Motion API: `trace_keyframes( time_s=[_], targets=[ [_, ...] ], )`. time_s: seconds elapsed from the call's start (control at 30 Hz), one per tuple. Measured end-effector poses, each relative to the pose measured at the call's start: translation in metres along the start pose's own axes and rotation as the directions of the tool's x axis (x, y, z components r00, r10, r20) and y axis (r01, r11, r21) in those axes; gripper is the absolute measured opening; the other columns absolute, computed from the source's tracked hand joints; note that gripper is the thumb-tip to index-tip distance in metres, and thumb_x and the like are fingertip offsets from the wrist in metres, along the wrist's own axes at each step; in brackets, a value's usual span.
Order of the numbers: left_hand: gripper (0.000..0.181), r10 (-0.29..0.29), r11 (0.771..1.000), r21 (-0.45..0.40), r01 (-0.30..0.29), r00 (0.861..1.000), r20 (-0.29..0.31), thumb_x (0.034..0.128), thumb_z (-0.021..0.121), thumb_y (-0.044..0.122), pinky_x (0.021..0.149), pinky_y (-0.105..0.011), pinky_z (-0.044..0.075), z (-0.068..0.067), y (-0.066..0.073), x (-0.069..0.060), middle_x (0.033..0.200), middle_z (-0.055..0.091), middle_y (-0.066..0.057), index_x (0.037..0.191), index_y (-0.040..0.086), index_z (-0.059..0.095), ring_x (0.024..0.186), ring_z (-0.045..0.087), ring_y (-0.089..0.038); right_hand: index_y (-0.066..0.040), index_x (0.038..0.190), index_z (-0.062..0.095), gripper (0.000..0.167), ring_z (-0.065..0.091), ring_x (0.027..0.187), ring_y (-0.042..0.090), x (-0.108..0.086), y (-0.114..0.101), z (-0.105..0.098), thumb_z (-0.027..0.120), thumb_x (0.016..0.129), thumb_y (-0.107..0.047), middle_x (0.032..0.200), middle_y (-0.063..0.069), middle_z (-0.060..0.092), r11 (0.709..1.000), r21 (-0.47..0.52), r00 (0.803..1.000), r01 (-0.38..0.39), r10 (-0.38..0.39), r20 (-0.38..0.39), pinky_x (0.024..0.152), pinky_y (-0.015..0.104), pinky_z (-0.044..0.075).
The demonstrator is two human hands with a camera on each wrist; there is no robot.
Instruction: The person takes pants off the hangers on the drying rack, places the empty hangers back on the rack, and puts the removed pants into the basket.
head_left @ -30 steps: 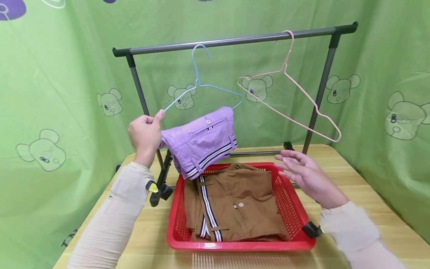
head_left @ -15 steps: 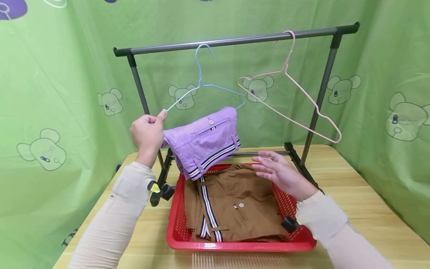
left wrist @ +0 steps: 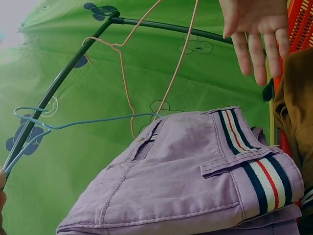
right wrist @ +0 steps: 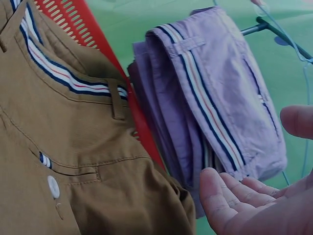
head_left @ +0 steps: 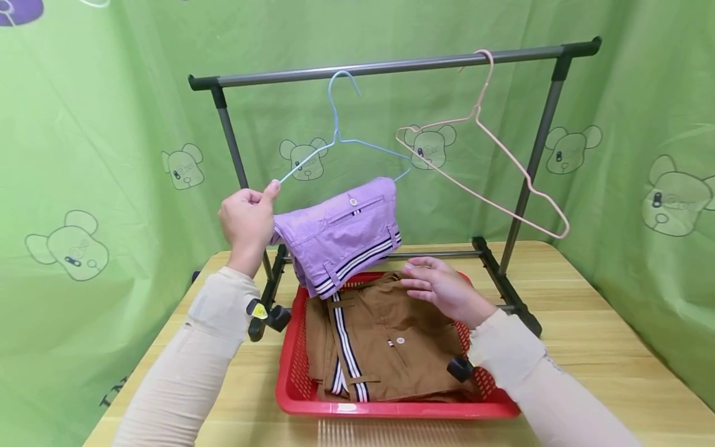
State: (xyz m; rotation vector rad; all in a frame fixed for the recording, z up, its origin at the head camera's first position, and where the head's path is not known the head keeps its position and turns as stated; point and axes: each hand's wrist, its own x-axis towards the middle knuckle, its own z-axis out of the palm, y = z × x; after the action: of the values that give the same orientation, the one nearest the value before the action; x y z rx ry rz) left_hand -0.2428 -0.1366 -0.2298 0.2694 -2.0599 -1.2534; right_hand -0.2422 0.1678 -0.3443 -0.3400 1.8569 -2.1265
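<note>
You have a pale wood-grain table point(head_left: 603, 323) in front of you, walled in by a green curtain point(head_left: 112, 149) printed with bear heads, which runs along both sides and behind. A dark metal rack point(head_left: 391, 66) stands on the table toward the back, its feet flanking the red basket point(head_left: 402, 410), where the brown trousers point(head_left: 413, 366) lie folded. Your left hand point(head_left: 247, 220) pinches the left end of the blue hanger point(head_left: 308, 161); the purple trousers point(head_left: 346, 226) hang folded over it, tilted, their waistband above the basket's back left corner. Your right hand point(head_left: 444, 288) is wide, fingers extended and thumb apart, over the basket's back right part and near the purple trousers. As for edges, the table's left edge passes under your left forearm, its back edge lies behind the rack, and its right edge runs beside the curtain, with a broad strip of wood between it and the basket. Along the bar, a stretch separates the blue hook from the pink hanger point(head_left: 503, 149), which hangs near the right post; you cannot tell whether the blue hook touches the bar. Below the bar, a gap lies between the purple trousers and the right post.
</note>
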Motion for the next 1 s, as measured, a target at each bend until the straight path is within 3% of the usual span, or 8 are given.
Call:
trace_keyframes(
  time_s=[0.13,0.3,0.63,0.87,1.0],
  targets=[
    [0.039,-0.007,1.000,0.000,0.007,1.000,0.003,0.0867,0.071,0.045,0.070,-0.030,0.039,0.001,0.000,0.000,0.078,0.065,-0.006,0.080,0.007,0.068,0.070,0.052,-0.019,0.013,0.136,0.026,0.048,0.059,0.110,0.024,0.011,0.002,0.009,0.049,0.101,-0.011,0.119,0.015,0.057,0.998,-0.049,0.999,-0.046,0.044,-0.027,0.100,0.042,0.045],
    [0.040,-0.018,1.000,-0.002,0.018,1.000,0.013,0.0865,0.070,0.046,0.073,-0.030,0.040,0.002,0.001,0.001,0.079,0.066,-0.005,0.082,0.006,0.068,0.071,0.053,-0.019,0.012,0.138,0.026,0.051,0.051,0.119,0.035,0.023,0.005,0.017,0.049,0.101,-0.015,0.140,0.031,0.038,0.993,-0.069,0.995,-0.092,0.089,-0.047,0.104,0.047,0.040],
    [0.039,-0.028,1.000,-0.004,0.028,0.999,0.028,0.0868,0.070,0.047,0.073,-0.031,0.041,0.005,0.005,-0.001,0.080,0.066,-0.006,0.080,0.008,0.067,0.072,0.055,-0.020,0.012,0.141,0.024,0.055,0.040,0.129,0.046,0.039,0.011,0.034,0.048,0.102,-0.018,0.143,0.032,0.034,0.990,-0.040,0.990,-0.134,0.132,-0.047,0.107,0.050,0.036],
    [0.039,-0.034,0.999,-0.011,0.034,0.999,0.022,0.0869,0.070,0.046,0.075,-0.032,0.042,0.004,0.008,-0.001,0.083,0.068,-0.007,0.082,0.007,0.068,0.073,0.055,-0.020,0.010,0.143,0.024,0.059,0.038,0.131,0.042,0.053,0.018,0.048,0.046,0.103,-0.028,0.143,0.031,0.033,0.987,0.051,0.987,-0.155,0.157,-0.044,0.107,0.050,0.036],
    [0.039,-0.035,0.999,-0.021,0.036,0.999,0.022,0.0866,0.071,0.045,0.076,-0.033,0.042,0.005,0.008,-0.001,0.083,0.068,-0.007,0.082,0.006,0.068,0.074,0.055,-0.021,0.004,0.138,0.033,0.056,0.039,0.131,0.040,0.060,0.023,0.052,0.046,0.102,-0.037,0.143,0.029,0.036,0.982,0.098,0.986,-0.160,0.164,-0.033,0.106,0.050,0.037]
  ],
)
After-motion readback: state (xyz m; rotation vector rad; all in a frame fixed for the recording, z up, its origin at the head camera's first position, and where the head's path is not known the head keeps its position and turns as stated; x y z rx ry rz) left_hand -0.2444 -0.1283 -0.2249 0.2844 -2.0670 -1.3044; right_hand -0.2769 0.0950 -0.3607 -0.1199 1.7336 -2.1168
